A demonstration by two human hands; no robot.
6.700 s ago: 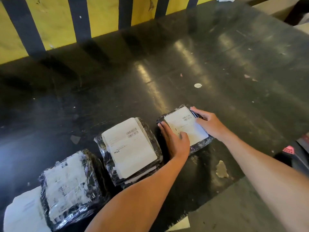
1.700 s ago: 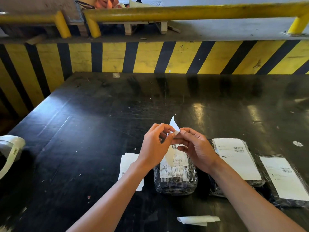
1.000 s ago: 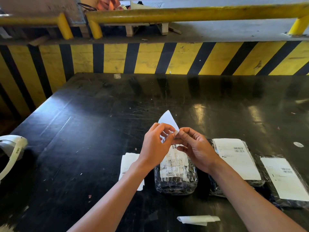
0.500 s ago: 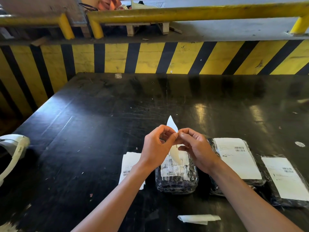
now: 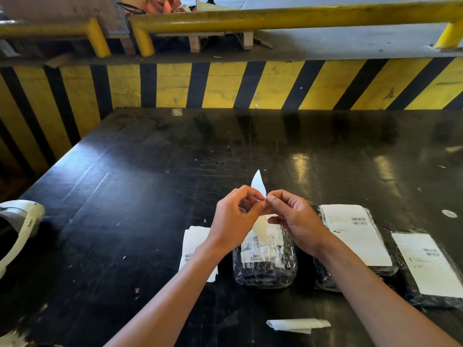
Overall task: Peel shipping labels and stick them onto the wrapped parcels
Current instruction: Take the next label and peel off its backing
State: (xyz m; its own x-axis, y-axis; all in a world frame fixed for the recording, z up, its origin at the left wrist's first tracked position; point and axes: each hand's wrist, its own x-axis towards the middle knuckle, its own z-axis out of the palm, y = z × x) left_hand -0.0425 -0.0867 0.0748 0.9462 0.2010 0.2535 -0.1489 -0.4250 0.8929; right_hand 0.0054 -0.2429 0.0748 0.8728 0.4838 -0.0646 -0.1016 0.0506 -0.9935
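My left hand (image 5: 231, 221) and my right hand (image 5: 298, 221) both pinch one white shipping label (image 5: 258, 184) above the table, its pointed corner sticking up and a strip hanging below the fingers. Under them lies a plastic-wrapped parcel (image 5: 265, 266) with small printed slips under the wrap. To the right lie two wrapped parcels, each with a large white label: the nearer one (image 5: 355, 236) and the far right one (image 5: 431, 266). A stack of loose labels (image 5: 194, 241) lies left of the middle parcel, partly hidden by my left forearm.
The black table (image 5: 150, 196) ends at a yellow and black striped wall (image 5: 225, 86) with yellow rails above. A folded backing strip (image 5: 298, 324) lies near the front edge. A white device (image 5: 22, 221) sits at the left edge. A small white sticker (image 5: 449, 213) lies far right.
Earlier my hands pressed a label on the right parcel. Now they hold a label above the middle parcel; in the last second its raised corner has narrowed and shifted slightly.
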